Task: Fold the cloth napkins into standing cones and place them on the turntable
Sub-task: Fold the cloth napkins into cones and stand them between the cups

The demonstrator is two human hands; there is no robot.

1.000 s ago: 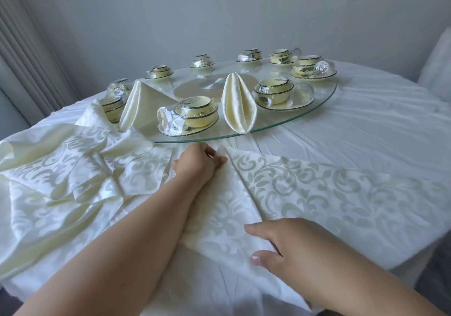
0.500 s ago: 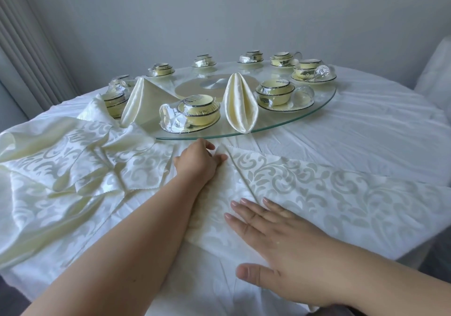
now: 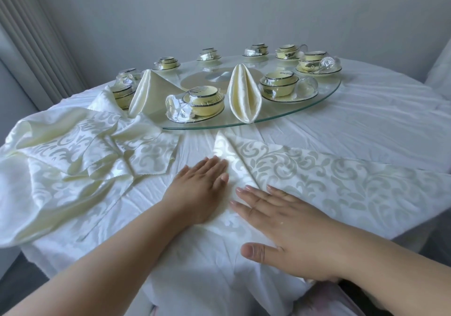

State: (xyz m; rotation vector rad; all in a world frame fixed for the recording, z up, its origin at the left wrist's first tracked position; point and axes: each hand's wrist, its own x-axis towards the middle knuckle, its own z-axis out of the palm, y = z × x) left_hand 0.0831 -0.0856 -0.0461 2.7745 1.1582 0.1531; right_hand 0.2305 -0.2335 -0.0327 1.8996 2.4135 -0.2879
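hands — left (image 3: pixel 202 184) and right (image 3: pixel 280 215) — pressed flat, fingers spread, on one napkin (image 3: pixel 317 176); two cones (image 3: pixel 244 96) on turntable (image 3: pixel 324 96).

Round table (image 3: pixel 366 110), white tablecloth. On it: glass turntable (image 3: pixel 324 96) at centre; patterned napkin (image 3: pixel 317 176) spread flat near front edge; heap of napkins (image 3: pixel 73 159) at left, partly overhanging the edge.

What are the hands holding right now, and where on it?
Nothing is gripped. The left hand and right hand lie flat, fingers straight, pressing the near folded end of the napkin against the table.
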